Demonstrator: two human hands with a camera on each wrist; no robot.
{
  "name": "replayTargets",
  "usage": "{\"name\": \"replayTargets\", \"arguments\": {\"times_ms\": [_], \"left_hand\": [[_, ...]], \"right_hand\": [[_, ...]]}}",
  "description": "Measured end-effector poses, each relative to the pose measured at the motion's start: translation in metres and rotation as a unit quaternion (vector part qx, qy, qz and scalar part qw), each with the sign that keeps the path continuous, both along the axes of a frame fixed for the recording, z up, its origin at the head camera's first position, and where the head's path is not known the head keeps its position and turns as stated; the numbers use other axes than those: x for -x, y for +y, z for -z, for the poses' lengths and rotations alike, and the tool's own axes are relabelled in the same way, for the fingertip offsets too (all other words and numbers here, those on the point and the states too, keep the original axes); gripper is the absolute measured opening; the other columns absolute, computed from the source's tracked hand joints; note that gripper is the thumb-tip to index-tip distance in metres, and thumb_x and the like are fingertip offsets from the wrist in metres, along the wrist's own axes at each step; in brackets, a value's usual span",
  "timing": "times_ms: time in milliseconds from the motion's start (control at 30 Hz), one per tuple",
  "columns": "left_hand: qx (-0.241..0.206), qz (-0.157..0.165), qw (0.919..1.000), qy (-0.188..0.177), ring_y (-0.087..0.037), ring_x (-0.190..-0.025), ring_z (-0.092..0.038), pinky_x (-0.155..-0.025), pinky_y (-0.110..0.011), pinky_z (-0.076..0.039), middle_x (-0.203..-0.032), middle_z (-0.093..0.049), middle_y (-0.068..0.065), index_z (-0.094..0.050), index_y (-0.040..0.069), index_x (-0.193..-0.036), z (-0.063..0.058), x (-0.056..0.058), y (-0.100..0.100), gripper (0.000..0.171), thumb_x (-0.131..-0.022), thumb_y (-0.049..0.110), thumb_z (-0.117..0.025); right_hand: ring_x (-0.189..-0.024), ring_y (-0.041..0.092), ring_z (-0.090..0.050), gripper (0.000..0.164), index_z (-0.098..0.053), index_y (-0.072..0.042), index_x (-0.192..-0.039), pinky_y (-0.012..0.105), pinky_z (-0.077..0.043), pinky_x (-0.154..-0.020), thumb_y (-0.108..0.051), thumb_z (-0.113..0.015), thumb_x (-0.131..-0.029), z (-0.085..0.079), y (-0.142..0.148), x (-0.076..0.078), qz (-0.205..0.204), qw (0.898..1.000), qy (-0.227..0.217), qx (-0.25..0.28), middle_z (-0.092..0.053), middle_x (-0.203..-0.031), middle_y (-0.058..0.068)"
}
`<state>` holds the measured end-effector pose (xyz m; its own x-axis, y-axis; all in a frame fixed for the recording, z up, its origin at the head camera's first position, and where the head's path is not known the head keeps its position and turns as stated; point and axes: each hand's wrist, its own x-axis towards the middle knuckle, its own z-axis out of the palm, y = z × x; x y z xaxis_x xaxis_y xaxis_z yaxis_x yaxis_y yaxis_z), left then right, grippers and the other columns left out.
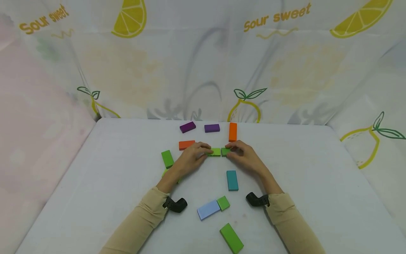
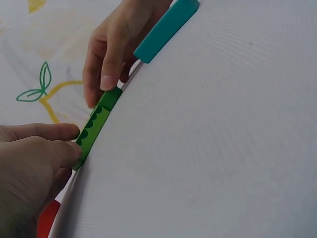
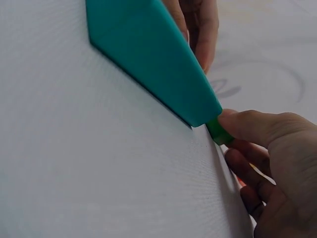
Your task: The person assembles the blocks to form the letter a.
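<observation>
My left hand (image 1: 193, 155) pinches the left end of a light green block (image 1: 216, 152) with dark scalloped marks on its side, which show in the left wrist view. Just right of it, end to end, is a small darker green block (image 1: 224, 152), pinched between the thumb and fingers of my right hand (image 1: 245, 157). In the right wrist view, a teal block (image 3: 153, 64) in front hides most of these two, and only an end of the darker green block (image 3: 219, 133) shows under my thumb.
Two purple blocks (image 1: 211, 128) and an orange block (image 1: 233, 132) lie behind; a red-orange block (image 1: 186, 145) is beside my left hand. Green blocks (image 1: 167, 159) lie by my left wrist. Nearer are a light blue block (image 1: 208, 210), a small green block (image 1: 223, 203) and a longer green block (image 1: 231, 238).
</observation>
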<state>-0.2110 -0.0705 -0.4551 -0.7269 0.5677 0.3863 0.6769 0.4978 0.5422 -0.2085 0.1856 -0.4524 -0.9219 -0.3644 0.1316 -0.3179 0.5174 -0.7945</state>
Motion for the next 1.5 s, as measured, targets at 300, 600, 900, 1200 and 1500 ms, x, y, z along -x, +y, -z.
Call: {"name": "replayTargets", "arguments": {"times_ms": [300,600,900,1200,1500], "left_hand": [[0.012,-0.004,0.9999,-0.007,-0.017,-0.11,-0.059,-0.096,-0.032,-0.048,-0.117,-0.064,-0.004,-0.071,0.012,-0.109,0.0,0.0,-0.002,0.022,-0.088,0.005,-0.064],[0.008,-0.001,1.0,-0.001,-0.018,-0.109,-0.059,-0.095,-0.033,-0.049,-0.116,-0.063,-0.005,-0.071,0.011,-0.108,0.0,-0.002,-0.007,0.023,-0.087,0.003,-0.065],[0.003,0.002,0.9999,-0.012,-0.018,-0.109,-0.059,-0.095,-0.033,-0.048,-0.116,-0.064,-0.005,-0.071,0.01,-0.107,0.003,-0.001,-0.004,0.022,-0.088,0.004,-0.064],[0.001,0.007,0.9999,-0.011,-0.018,-0.109,-0.059,-0.095,-0.032,-0.048,-0.116,-0.063,-0.005,-0.072,0.01,-0.107,0.003,0.001,-0.001,0.021,-0.088,0.004,-0.064],[-0.009,0.014,0.9999,-0.004,-0.019,-0.108,-0.059,-0.094,-0.034,-0.049,-0.115,-0.063,-0.006,-0.071,0.009,-0.106,0.003,0.001,0.0,0.021,-0.088,0.003,-0.064]], "right_hand": [[-0.106,0.018,-0.055,0.027,-0.064,-0.017,-0.115,0.04,-0.041,-0.099,-0.02,-0.067,-0.088,0.002,-0.002,0.0,-0.01,1.0,0.008,0.0,-0.061,-0.116,0.002],[-0.106,0.017,-0.055,0.029,-0.063,-0.013,-0.116,0.035,-0.042,-0.098,-0.018,-0.067,-0.088,0.005,-0.008,0.0,-0.026,0.999,0.014,0.014,-0.062,-0.115,0.003],[-0.106,0.02,-0.056,0.028,-0.062,-0.011,-0.116,0.04,-0.043,-0.099,-0.016,-0.066,-0.088,0.005,-0.006,-0.002,-0.027,0.999,0.026,0.003,-0.062,-0.115,0.005],[-0.107,0.019,-0.056,0.028,-0.062,-0.01,-0.116,0.037,-0.042,-0.099,-0.014,-0.066,-0.089,-0.003,-0.004,-0.006,-0.028,0.999,0.018,0.007,-0.061,-0.115,0.006],[-0.107,0.019,-0.055,0.03,-0.061,-0.013,-0.118,0.039,-0.042,-0.099,-0.017,-0.066,-0.089,0.003,0.0,-0.003,-0.024,0.999,0.021,-0.001,-0.061,-0.117,0.004]]}}
